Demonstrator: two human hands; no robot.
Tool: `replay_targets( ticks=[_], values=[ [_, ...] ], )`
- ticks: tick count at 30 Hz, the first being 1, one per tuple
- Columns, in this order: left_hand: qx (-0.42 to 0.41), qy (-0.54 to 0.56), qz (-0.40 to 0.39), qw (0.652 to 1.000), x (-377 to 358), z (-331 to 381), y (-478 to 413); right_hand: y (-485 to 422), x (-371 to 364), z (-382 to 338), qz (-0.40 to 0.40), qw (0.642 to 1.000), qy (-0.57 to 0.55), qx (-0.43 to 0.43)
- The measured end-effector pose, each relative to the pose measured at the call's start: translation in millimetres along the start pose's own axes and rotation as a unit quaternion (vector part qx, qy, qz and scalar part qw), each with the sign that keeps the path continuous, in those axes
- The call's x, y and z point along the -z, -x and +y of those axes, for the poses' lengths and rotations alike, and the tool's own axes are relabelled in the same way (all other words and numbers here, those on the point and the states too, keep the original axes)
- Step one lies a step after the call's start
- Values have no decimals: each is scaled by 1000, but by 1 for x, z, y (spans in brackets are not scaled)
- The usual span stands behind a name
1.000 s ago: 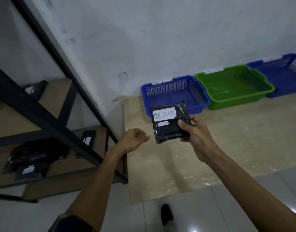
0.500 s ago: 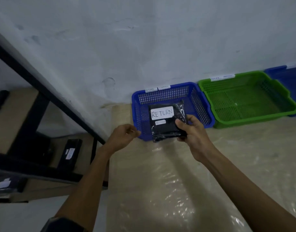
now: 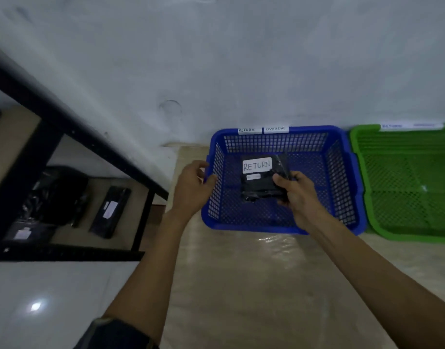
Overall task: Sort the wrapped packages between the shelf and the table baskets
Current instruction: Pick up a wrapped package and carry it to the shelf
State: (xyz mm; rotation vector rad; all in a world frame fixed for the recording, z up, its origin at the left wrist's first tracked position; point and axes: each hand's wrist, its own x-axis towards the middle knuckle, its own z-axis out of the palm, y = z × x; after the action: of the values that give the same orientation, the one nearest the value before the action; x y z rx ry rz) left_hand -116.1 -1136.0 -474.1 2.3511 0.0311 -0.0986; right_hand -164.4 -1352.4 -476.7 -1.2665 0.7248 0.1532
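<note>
My right hand (image 3: 295,195) grips a black wrapped package (image 3: 260,183) with a white label reading RETURN, holding it over the inside of the blue basket (image 3: 216,217). That basket carries tags reading RETURN and OVERDUE on its far rim and holds nothing else. My left hand (image 3: 192,188) hovers at the basket's left rim with fingers loosely curled and nothing in it. Several more black wrapped packages (image 3: 110,212) lie on the lower shelf at the left.
A green basket (image 3: 367,222) stands right of the blue one, against the wall. Both sit on a plastic-covered table top (image 3: 254,285). The black metal shelf frame (image 3: 73,124) stands at the left over a glossy tiled floor.
I have stepped closer to the table. My right hand carried the RETURN package forward from the table's front to above the blue basket's floor; my left hand moved up to the basket's left rim.
</note>
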Motion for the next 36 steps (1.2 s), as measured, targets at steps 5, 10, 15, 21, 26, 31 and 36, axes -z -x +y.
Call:
replay_targets(
  ticks=[5,10,15,21,26,31,36],
  values=[
    [-5,-33,-8,999,-21,-23,-28,-45,-27,9,32,999,6,-30],
    [6,29,-10,999,-42,-35,-31,-79,-52,22,49,998,24,-17],
    [12,34,11,999,-46,-38,-32,-103,-71,35,81,992,95,6],
    [6,50,22,998,-48,-41,-32,-94,-67,45,73,849,483,202],
    [12,48,21,999,-50,-42,-33,-92,-70,62,32,752,604,263],
    [15,31,15,999,-50,-39,-32,-100,-75,65,62,743,618,249],
    [12,29,16,999,-50,-39,-33,-100,-73,62,46,731,635,244]
  ],
)
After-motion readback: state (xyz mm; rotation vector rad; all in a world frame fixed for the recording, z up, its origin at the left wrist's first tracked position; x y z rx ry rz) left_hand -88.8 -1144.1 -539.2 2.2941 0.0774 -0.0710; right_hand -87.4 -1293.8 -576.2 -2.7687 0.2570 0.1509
